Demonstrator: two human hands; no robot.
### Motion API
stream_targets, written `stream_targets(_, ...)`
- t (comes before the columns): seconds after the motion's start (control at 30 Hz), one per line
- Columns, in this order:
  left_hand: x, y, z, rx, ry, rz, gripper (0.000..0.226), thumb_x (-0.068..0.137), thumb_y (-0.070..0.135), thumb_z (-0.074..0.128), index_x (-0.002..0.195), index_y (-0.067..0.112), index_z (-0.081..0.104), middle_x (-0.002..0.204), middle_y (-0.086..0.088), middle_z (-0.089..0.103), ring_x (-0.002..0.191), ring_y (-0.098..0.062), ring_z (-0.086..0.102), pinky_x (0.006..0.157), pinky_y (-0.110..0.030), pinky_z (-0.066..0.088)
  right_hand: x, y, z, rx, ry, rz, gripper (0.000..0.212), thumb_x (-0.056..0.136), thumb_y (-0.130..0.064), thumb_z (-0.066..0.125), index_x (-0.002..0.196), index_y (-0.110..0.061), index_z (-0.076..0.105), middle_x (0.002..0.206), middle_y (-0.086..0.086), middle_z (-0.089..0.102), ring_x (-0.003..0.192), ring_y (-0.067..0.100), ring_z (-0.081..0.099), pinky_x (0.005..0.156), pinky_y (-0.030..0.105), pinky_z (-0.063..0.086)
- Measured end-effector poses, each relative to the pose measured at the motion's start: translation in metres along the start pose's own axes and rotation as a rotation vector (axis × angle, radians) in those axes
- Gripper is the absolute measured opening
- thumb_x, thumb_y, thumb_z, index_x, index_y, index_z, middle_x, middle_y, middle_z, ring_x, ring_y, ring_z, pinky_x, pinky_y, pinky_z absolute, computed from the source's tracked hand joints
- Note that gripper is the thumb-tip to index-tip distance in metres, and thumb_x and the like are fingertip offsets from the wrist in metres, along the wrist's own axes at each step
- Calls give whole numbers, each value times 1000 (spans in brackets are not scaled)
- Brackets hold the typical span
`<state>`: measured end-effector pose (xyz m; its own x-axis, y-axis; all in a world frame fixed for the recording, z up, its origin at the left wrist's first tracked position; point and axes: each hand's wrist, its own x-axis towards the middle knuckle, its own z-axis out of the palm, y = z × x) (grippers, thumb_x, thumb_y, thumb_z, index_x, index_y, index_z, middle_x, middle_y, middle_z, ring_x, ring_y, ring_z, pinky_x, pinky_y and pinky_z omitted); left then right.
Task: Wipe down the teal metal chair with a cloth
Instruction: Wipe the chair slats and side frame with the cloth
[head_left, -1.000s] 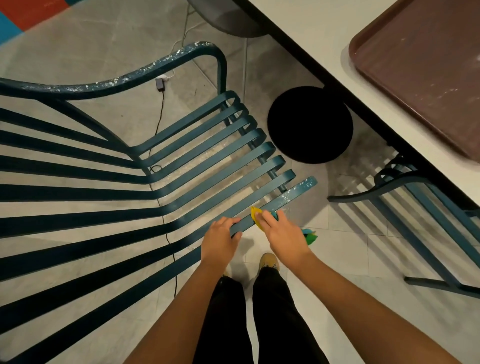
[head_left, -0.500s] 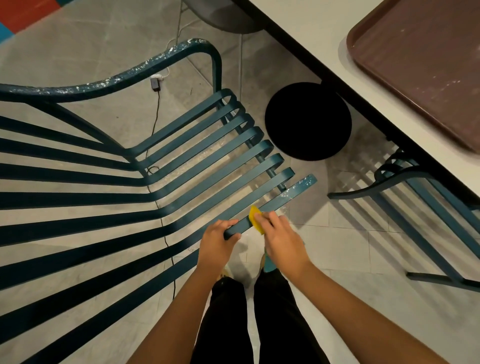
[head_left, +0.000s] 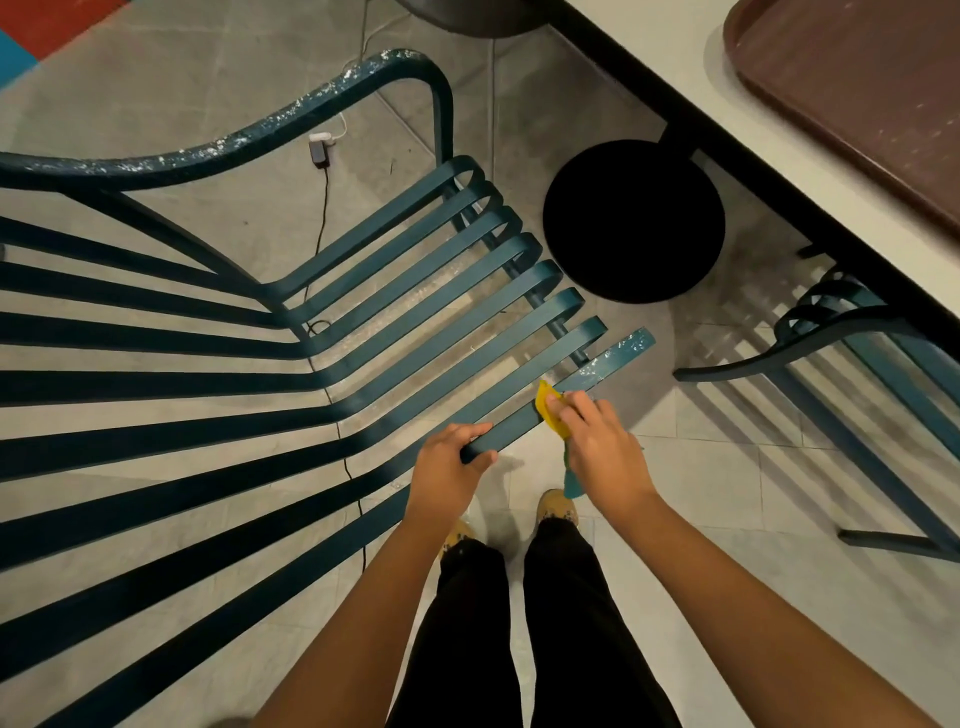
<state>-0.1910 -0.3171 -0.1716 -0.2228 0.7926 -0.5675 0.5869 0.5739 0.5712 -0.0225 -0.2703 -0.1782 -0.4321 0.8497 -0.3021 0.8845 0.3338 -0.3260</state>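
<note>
The left hand (head_left: 449, 470) grips the nearest slat of the chair (head_left: 415, 291), thumb under and fingers curled over its edge, while just beside it the right hand (head_left: 602, 449) pinches a yellow cloth (head_left: 549, 410) against the same slat, near its wet-speckled free end.

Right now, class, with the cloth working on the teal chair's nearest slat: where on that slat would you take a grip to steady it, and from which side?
Grip the nearest slat just short of the cloth, from the near side, where the left hand holds it. It is a thin flat strip with open space alongside, so fingers wrap over and the thumb under.
</note>
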Motion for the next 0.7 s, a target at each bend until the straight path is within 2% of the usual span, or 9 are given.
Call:
stream_targets(0.07, -1, 1, 0, -3, 3, 11, 43, 86, 24, 61, 127, 18, 53, 121, -4, 58, 101, -6, 50, 97, -16, 35, 3, 8, -2, -25, 61, 34, 68, 51, 14, 77, 114, -5, 60, 97, 13, 62, 75, 32, 58, 37, 31, 47)
stream_targets(0.1, -2, 1, 0, -5, 3, 13, 43, 86, 24, 61, 127, 18, 53, 120, -4, 59, 98, -4, 48, 97, -14, 32, 5, 12, -3, -10, 63, 61, 63, 56, 15, 73, 115, -4, 59, 99, 14, 62, 76, 34, 57, 39, 32, 47)
stream_targets(0.2, -2, 3, 0, -2, 1, 2, 43, 86, 24, 61, 128, 19, 52, 121, -3, 58, 102, -7, 50, 95, -18, 38, 12, 23, -11, 56, 85, 111, 51, 77, 12, 56, 125, -5, 51, 111, 17, 55, 90, 36, 49, 56, 41, 49)
stream_targets(0.3, -3, 4, 0, -10, 4, -14, 42, 86, 23, 61, 127, 19, 53, 122, -3, 58, 111, -13, 52, 94, -20, 39, 14, 27, -17, 92, 128, 126, 47, 84, 6, 52, 129, -9, 49, 116, 14, 52, 96, 33, 46, 68, 43, 49)
stream_targets(0.37, -3, 4, -2, 4, -14, -17, 42, 88, 23, 59, 128, 19, 52, 125, -4, 57, 115, -15, 51, 96, -21, 38, 12, 21, -19, 144, 150, 126, 47, 85, 5, 52, 129, -10, 48, 118, 11, 52, 97, 30, 46, 73, 41, 48)
stream_targets(0.47, -2, 5, -5, 4, -40, -24, 39, 90, 22, 55, 129, 19, 51, 130, -4, 53, 120, -18, 49, 103, -28, 37, 2, 0, -20, 257, 164, 51, 39, 81, 8, 55, 117, -7, 53, 116, 11, 56, 95, 30, 50, 75, 41, 49)
stream_targets(0.53, -3, 4, -7, -25, -44, -39, 38, 91, 20, 54, 128, 16, 52, 131, -6, 53, 121, -21, 49, 105, -32, 37, -2, -16, -16, 222, 153, -50, 37, 78, 8, 58, 114, -4, 57, 116, 14, 57, 96, 31, 53, 75, 43, 53)
stream_targets(0.63, -5, 0, -9, -34, -33, -62, 37, 90, 20, 56, 126, 12, 53, 128, -9, 54, 118, -23, 51, 103, -36, 42, 4, -34, -10, 135, 72, -70, 42, 79, 2, 59, 120, -9, 55, 126, 15, 47, 106, 32, 48, 74, 40, 54)
stream_targets(0.7, -7, -4, -8, -32, -24, -73, 37, 90, 23, 56, 125, 12, 53, 126, -9, 55, 116, -22, 51, 99, -36, 45, 7, -41, -6, 64, 97, -100, 48, 69, -2, 71, 114, -14, 58, 119, 13, 53, 95, 31, 54, 64, 35, 54)
